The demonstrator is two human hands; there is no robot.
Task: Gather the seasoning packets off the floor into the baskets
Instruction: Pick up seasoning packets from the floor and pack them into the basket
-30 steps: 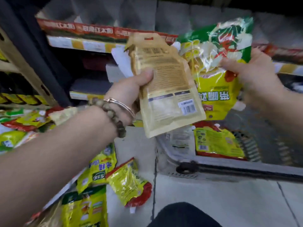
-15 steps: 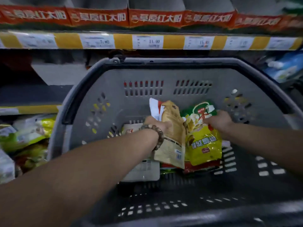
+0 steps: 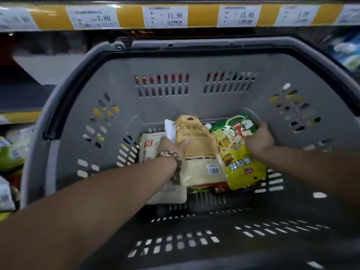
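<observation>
Gripping tan packet in left hand, yellow-green packet in right hand, side by side, lengthwise away, low inside basket.

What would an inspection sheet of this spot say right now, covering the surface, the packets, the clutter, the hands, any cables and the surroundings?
Surface: grey basket with slotted walls and floor; the floor is bare nearest the camera.
Job's things: tan packet and green-yellow packet are low inside the basket, over other packets; a white packet lies at their left.
Clutter: blurred packets outside the basket, on the left.
Hands: left hand grips the tan packet, thumb on its face; right hand grips the green-yellow packet's top.
Cables: nothing seen.
Surroundings: shelf edge with price tags above the basket.
</observation>
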